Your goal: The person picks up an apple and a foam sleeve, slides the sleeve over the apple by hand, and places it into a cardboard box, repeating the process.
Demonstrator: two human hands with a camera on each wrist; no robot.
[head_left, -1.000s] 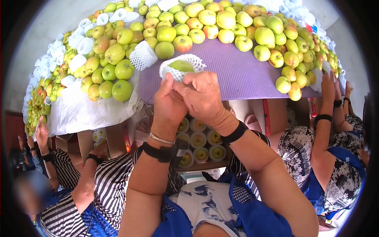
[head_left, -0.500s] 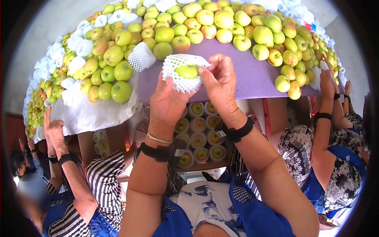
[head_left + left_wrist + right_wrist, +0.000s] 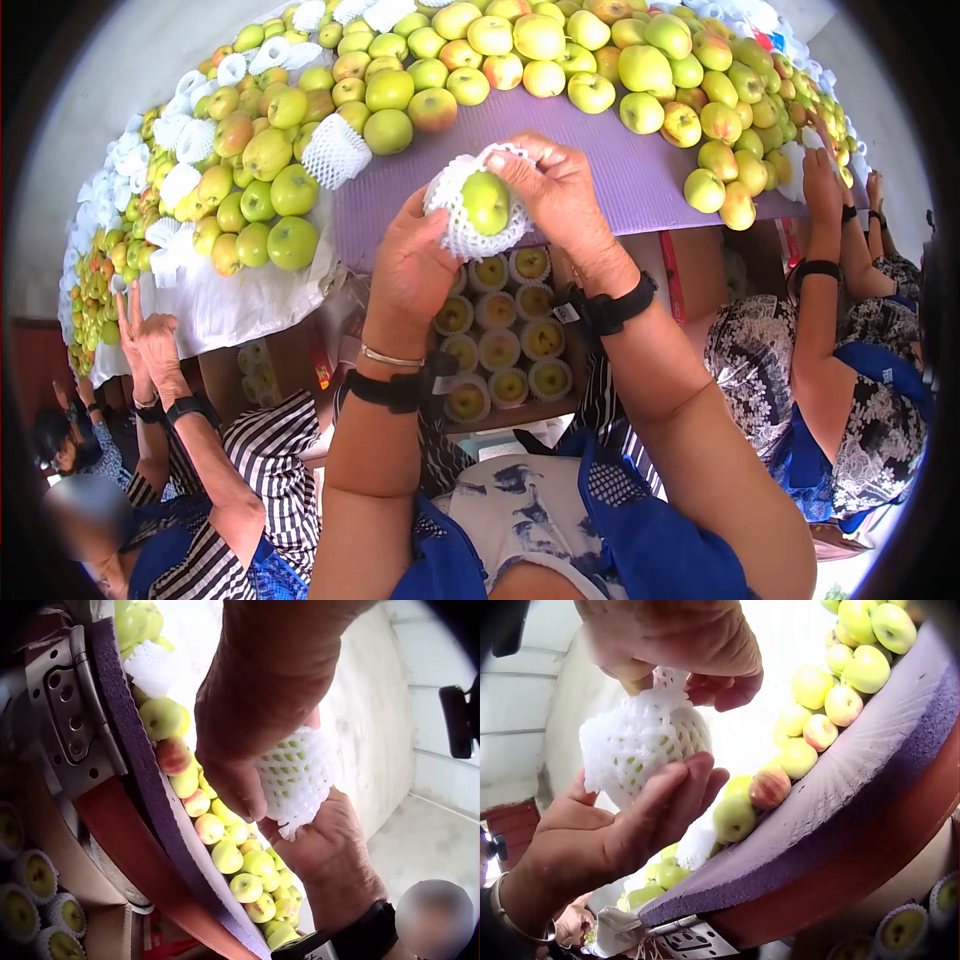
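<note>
A green apple [image 3: 486, 203] sits in a white foam net [image 3: 462, 236], held above the near edge of the purple mat. My left hand [image 3: 412, 265] cups the netted apple from the left and below, its fingers curved round it in the right wrist view. On the upper right, my right hand [image 3: 560, 195] pinches the net's rim between thumb and fingers. The left wrist view shows the net [image 3: 296, 780] stretched over the apple, between both hands. The net [image 3: 641, 746] covers most of the apple in the right wrist view.
Loose apples [image 3: 540, 37] are heaped along the purple mat [image 3: 600, 160]. An empty foam net [image 3: 336, 152] lies left of it. Below the edge, a box [image 3: 560, 405] holds netted apples. Other people's hands [image 3: 150, 345] work at left and right.
The netted apple has turned so more of its green side shows, and both hands have come slightly nearer. The right hand has moved from the net's side to its upper rim.
</note>
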